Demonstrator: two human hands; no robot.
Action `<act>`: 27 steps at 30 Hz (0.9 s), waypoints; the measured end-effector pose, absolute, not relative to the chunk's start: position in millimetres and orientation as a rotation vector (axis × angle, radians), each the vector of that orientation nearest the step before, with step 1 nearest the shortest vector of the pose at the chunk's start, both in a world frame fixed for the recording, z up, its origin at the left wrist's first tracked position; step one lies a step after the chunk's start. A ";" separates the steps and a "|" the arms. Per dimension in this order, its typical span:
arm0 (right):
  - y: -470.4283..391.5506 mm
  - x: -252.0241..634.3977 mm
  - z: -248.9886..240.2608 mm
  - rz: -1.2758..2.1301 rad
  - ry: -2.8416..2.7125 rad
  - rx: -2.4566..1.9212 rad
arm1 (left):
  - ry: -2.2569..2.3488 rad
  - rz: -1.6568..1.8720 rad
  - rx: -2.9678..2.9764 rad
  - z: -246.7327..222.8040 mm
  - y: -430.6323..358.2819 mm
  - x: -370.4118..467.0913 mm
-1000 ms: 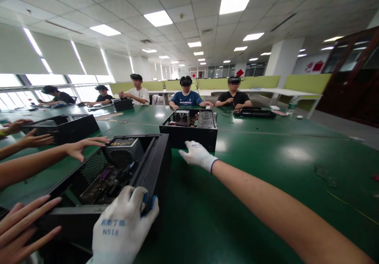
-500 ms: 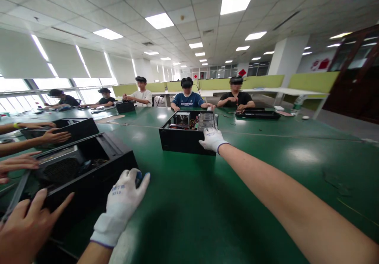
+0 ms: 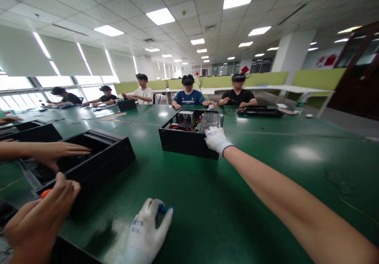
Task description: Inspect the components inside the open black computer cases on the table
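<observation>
My right hand (image 3: 218,139), in a white work glove with a purple cuff, grips the near right top edge of an open black computer case (image 3: 186,141). Its fingers lie over the rim, and the thumb is against the front side. Inside the case a metal power supply (image 3: 184,118), coloured cables and a grey metal drive cage (image 3: 211,120) show. My left hand (image 3: 149,228), also gloved, with blue-coated fingertips, hovers low over the green table. Its fingers are bent, the thumb stands apart, and I see nothing held.
At the left, a co-worker's bare hands (image 3: 44,212) work at a second black computer case (image 3: 100,157); an orange piece (image 3: 45,193) shows in one. Across the green table (image 3: 266,177) sit several people, one with a black case panel (image 3: 260,113). A bottle (image 3: 301,102) stands far right.
My left hand has moved right and toward me, away from the left case. My right hand and its case shift slightly right in view. The co-worker's hands have moved over the left case.
</observation>
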State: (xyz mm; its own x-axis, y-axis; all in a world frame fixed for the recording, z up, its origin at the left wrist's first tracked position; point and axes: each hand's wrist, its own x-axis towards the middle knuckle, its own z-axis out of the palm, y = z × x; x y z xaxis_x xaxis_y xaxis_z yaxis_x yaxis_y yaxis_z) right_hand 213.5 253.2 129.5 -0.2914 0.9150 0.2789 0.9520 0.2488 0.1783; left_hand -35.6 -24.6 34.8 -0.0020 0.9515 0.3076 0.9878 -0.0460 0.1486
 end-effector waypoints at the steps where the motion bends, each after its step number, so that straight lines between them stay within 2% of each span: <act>1: 243.7 216.1 129.3 -0.484 -2.395 -1.784 | -2.081 -0.507 -2.144 36.2 -25.9 -33.9; 7: 161.4 250.4 131.5 -0.502 -2.440 -1.723 | -1.910 -0.684 -2.216 60.6 -32.3 -19.1; 14: 44.3 314.0 123.6 -0.514 -2.394 -1.510 | -1.874 -0.828 -2.198 111.7 -28.9 2.7; 19: -30.8 360.4 116.0 -0.491 -2.321 -1.263 | -1.783 -0.713 -2.316 137.4 -21.5 13.4; 27: -101.0 416.4 97.3 -0.484 -2.282 -1.155 | -1.508 -0.432 -2.592 136.8 -55.0 37.9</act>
